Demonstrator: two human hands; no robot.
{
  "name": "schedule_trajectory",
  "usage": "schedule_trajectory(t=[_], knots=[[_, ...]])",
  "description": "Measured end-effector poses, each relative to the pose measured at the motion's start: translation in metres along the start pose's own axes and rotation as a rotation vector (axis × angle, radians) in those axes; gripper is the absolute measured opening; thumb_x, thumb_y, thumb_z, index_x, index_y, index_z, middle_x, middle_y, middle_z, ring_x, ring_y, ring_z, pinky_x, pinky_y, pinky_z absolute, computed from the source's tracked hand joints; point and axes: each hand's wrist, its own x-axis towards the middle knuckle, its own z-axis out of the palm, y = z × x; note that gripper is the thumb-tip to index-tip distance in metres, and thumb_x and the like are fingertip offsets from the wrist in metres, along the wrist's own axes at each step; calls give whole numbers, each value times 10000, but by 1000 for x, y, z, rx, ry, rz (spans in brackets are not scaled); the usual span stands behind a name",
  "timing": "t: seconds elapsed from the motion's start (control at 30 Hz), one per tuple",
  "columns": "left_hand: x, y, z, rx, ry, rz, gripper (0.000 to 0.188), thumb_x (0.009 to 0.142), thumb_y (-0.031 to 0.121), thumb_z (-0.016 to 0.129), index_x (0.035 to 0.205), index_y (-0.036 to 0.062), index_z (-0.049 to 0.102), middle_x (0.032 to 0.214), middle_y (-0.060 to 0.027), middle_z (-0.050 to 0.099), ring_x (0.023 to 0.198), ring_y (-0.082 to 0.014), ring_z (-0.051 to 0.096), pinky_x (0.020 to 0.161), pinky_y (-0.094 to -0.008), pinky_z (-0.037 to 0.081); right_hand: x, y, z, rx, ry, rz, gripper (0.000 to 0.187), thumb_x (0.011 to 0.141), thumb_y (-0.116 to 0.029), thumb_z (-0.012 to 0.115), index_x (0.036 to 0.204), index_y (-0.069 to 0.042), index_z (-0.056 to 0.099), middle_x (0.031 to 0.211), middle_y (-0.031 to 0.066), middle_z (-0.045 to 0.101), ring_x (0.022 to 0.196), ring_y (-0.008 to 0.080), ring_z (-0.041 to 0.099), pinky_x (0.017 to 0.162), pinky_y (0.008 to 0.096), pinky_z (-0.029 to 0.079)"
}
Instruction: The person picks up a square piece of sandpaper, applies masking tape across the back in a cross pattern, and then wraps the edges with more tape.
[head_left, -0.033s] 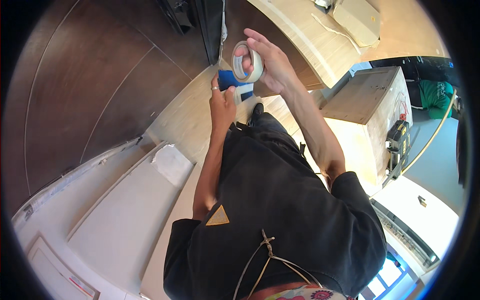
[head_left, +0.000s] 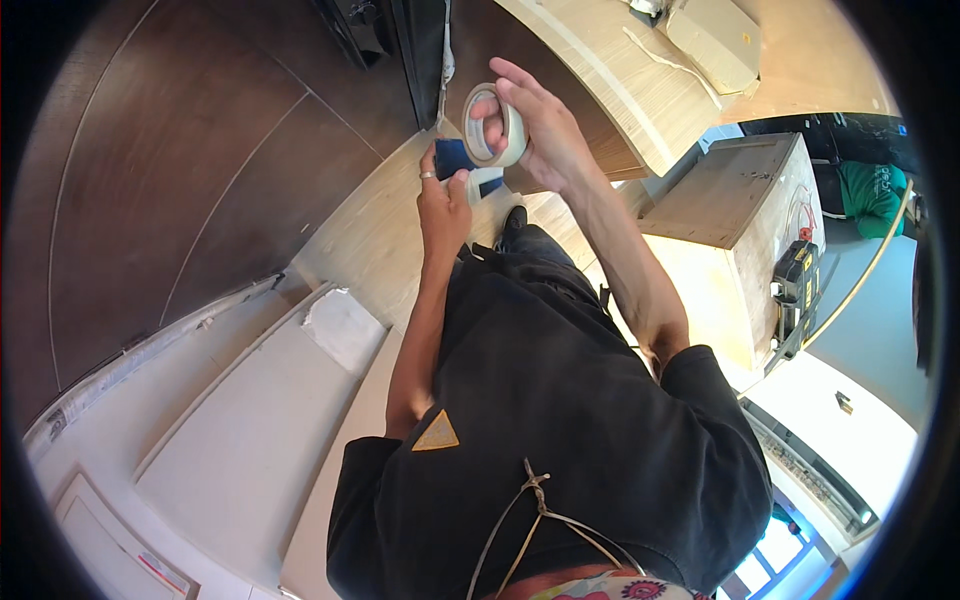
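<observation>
Near the top middle, my right hand [head_left: 545, 130] holds a roll of pale masking tape [head_left: 517, 140], with fingers passing through its ring. My left hand [head_left: 442, 205], a ring on one finger, grips a flat dark-blue piece [head_left: 454, 155] between thumb and fingers. A whitish strip [head_left: 487, 178] lies across the blue piece, beside my left thumb and below the roll. The roll hides part of the blue piece. Whether the strip is joined to the roll, I cannot tell.
Dark brown panels [head_left: 180, 130] stand at the left, with white boards [head_left: 260, 400] below them. A wooden worktop [head_left: 640, 110] curves past my right hand. At the right are a wooden cabinet [head_left: 725, 190], a black-and-yellow tool case [head_left: 797, 285] and a person in green [head_left: 870, 198].
The roll and my right hand have shifted very slightly. The blue piece looks darker and has tilted a little, with less of its face showing. My left hand keeps its grip.
</observation>
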Motion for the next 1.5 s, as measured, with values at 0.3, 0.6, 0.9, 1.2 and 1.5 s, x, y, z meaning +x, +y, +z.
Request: schedule_trajectory(t=[0.3, 0.6, 0.9, 1.2, 1.5], knots=[[30, -11, -1, -287, 102, -27, 312, 963, 63, 516, 1267, 1, 479, 1110, -90, 612, 977, -155, 575, 897, -305, 451, -51, 25, 10, -157, -15, 59, 509, 1042, -260, 446, 1483, -60, 287, 755, 84, 628, 495, 96, 539, 459, 207, 394], [30, -2, 13, -613, 73, -55, 291, 981, 48, 521, 1269, 16, 488, 1177, -81, 616, 1060, -151, 582, 944, -313, 446, -67, 31, -1, -378, 10, 90, 487, 1043, -283, 447, 1460, -78, 304, 692, 68, 618, 469, 104, 557, 436, 223, 388], [21, -3, 21, -684, 140, -33, 282, 990, 71, 527, 1268, 30, 504, 1198, -72, 611, 1090, -156, 573, 980, -323, 424, -76, 35, -11, -440, 22, 172, 536, 1026, -291, 490, 1471, -77, 281, 701, 71, 633, 474, 109, 577, 430, 226, 408], [17, 20, 14, -747, 150, 25, 240, 1033, 168, 454, 1230, 41, 508, 1141, -74, 616, 1015, -147, 591, 895, -313, 476, -81, 33, -23, -497, 79, 155, 665, 1013, -286, 505, 1512, -23, 154, 734, 92, 641, 487, 131, 592, 430, 238, 421], [13, 42, 20, -793, 221, 29, 205, 1039, 176, 436, 1175, 46, 519, 1069, -44, 613, 952, -110, 574, 861, -291, 468, -81, 31, -14, -468, 103, 190, 720, 1017, -315, 504, 1541, -32, 99, 753, 82, 657, 507, 115, 593, 448, 220, 431]])
